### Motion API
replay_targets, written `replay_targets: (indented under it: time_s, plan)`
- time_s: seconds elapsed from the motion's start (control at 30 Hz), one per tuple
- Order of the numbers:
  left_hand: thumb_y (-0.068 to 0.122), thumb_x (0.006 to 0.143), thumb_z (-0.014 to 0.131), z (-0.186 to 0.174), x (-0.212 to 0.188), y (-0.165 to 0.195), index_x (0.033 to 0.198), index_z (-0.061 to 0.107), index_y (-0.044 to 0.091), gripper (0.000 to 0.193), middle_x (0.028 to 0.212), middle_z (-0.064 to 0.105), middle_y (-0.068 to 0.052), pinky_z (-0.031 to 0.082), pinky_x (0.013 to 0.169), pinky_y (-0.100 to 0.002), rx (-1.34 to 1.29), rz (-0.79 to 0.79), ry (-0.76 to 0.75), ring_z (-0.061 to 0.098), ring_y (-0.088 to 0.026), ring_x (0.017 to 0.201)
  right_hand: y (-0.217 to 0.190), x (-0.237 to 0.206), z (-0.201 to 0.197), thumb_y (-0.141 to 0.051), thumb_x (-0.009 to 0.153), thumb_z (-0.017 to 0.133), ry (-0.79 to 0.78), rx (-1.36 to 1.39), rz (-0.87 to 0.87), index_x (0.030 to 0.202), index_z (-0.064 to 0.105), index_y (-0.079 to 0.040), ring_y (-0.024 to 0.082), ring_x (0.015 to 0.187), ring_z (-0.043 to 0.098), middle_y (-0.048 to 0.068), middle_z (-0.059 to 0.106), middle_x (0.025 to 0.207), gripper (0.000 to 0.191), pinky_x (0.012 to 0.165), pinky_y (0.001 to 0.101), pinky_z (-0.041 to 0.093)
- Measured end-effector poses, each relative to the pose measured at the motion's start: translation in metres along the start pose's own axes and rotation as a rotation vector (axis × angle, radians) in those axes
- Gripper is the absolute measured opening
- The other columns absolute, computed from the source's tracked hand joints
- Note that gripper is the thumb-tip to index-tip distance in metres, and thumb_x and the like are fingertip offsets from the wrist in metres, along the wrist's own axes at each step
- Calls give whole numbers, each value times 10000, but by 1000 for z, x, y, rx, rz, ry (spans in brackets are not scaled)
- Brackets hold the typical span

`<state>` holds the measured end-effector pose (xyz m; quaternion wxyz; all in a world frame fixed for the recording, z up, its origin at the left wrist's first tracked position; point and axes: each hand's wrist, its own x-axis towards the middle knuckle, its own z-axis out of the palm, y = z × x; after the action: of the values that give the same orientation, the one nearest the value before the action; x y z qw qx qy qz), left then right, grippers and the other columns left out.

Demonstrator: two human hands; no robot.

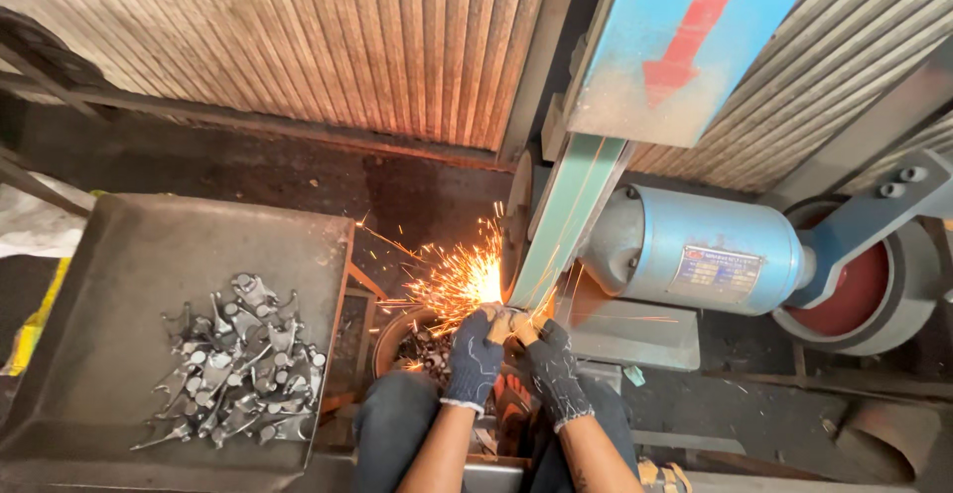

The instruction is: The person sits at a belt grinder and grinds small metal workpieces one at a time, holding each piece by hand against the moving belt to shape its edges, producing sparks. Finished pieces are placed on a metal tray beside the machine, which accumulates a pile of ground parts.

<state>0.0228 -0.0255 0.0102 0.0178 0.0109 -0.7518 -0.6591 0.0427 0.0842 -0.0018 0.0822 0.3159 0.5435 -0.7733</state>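
Behind everything, a corrugated wall. At right, a blue belt grinder with a greenish sanding belt running down at a slant. At left, a large grey metal tray carrying a heap of small silver metal castings. Between tray and knees, a round bucket with dark pieces inside. Both in dark knitted gloves, left hand and right hand, close together, about equally near. Fingers pinching one small metal piece, pressed up and forward against the belt's lower end. Orange sparks flying leftwards. Long axis of the piece: cannot tell, mostly hidden by fingers.
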Motion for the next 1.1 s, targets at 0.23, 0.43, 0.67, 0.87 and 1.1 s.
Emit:
replay_targets:
  time_s: [0.23, 0.43, 0.67, 0.87, 1.1]
  plan:
    - [201, 937, 691, 9, 7, 3, 967, 728, -25, 231, 908, 765, -169, 573, 741, -373, -44, -17, 80, 743, -291, 826, -15, 0, -7, -237, 959, 664, 19, -257, -217, 1157, 740, -15, 117, 901, 673, 48, 770, 1027, 307, 790, 275, 551]
    - [221, 940, 687, 18, 2, 8, 1005, 732, -8, 242, 960, 749, -204, 572, 756, -403, 59, 90, 78, 734, -351, 879, -16, -3, -16, -260, 950, 663, 18, -108, -118, 1122, 735, 11, 155, 814, 674, 70, 757, 954, 328, 737, 309, 546]
    - [304, 924, 665, 20, 0, 12, 1027, 749, 31, 304, 952, 736, -212, 548, 728, -449, 178, 39, 22, 708, -394, 885, -10, 1, -22, -268, 1034, 720, 71, -47, -156, 1133, 739, 55, 142, 741, 564, 65, 668, 887, 338, 654, 288, 446]
    - [303, 929, 650, 13, 5, 13, 1057, 731, 32, 311, 966, 729, -217, 544, 750, -460, 173, 30, -115, 702, -393, 901, -9, -4, -12, -273, 962, 681, 149, 68, -84, 1140, 733, 12, 128, 813, 661, 57, 746, 968, 340, 736, 278, 538]
    - [305, 966, 605, -11, 1, 12, 1074, 716, 33, 314, 1034, 744, -196, 552, 829, -444, 74, 61, -523, 710, -363, 970, -1, -30, -24, -264, 945, 676, 186, 222, 73, 1148, 719, -7, 181, 859, 687, 69, 747, 981, 330, 784, 341, 566]
